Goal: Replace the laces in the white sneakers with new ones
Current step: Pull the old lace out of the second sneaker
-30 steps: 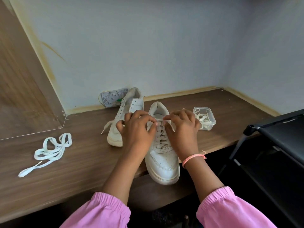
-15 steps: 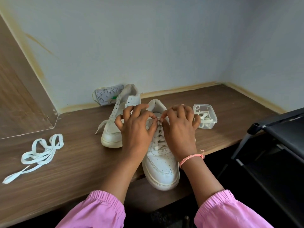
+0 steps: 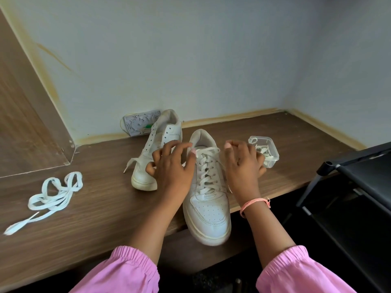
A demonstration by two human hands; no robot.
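On the wooden shelf (image 3: 88, 212), near its front edge, stands a white sneaker (image 3: 208, 199) with its toe over the edge, pointing toward the person. A white lace (image 3: 208, 166) crosses its eyelets up to the top. The left hand (image 3: 171, 168) is at the left side of this sneaker, and its thumb and forefinger pinch the left end of the lace at the top eyelet; the other fingers are curled loosely above the second shoe. The right hand (image 3: 243, 163) is at the right side of the sneaker, with fingers curled; it seems to hold the right end of the lace, which runs down beside the wrist, but the grip itself is hidden, so it is not possible to tell for sure. A pink band (image 3: 254, 203) is around the right wrist. The second sneaker (image 3: 156, 151) stands behind and to the left, just beside the first one, with open eyelets and a lace end lying out to its left. Far left on the shelf lies a loose lace (image 3: 50, 195) in a tangle. A small clear box (image 3: 266, 151) with laces inside stands to the right, behind the right hand. A patterned packet (image 3: 139, 123) leans on the wall (image 3: 211, 60) behind the second sneaker. A black rack (image 3: 359, 187) is at the right.
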